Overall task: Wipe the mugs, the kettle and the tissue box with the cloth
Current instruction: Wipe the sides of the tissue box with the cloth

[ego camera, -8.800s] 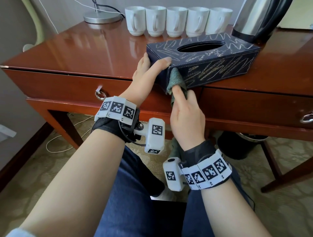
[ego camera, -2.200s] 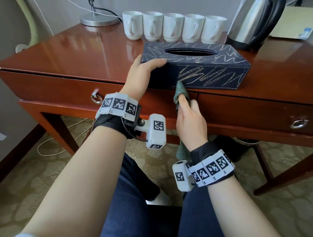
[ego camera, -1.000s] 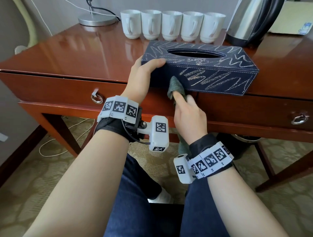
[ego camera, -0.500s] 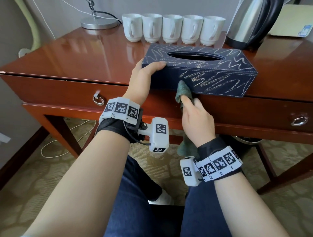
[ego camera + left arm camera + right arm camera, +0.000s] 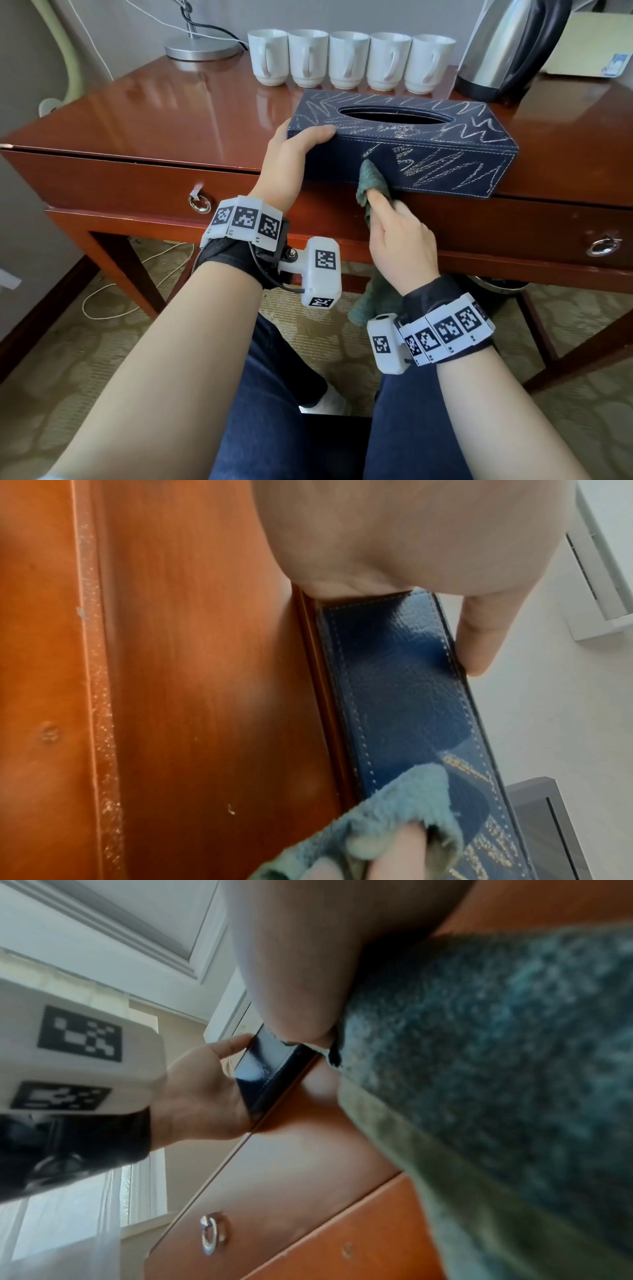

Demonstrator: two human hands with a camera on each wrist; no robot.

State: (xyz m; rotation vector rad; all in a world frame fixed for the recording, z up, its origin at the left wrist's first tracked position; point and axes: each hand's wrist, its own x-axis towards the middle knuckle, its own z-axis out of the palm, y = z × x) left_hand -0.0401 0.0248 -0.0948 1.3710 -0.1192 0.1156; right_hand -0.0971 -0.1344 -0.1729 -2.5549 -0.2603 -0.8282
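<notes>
The tissue box [image 5: 404, 144] is held at the counter [image 5: 154, 113] edge by the left hand [image 5: 291, 161], its grip curled over the left end. The cloth [image 5: 371, 181], gripped by the right hand [image 5: 400, 240], is now pressed slightly further left on the front face than half a second ago. Its chalk-like marks are mostly unwiped, so this box likely needs more passes.

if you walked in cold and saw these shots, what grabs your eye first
First, the dark blue tissue box with scribbled gold zigzags, at the front edge of the glossy red-brown desk. The left hand grips its left end while the right hand presses a green cloth to its front face. Behind it, five white mugs line up, with a steel kettle to their right.
</notes>
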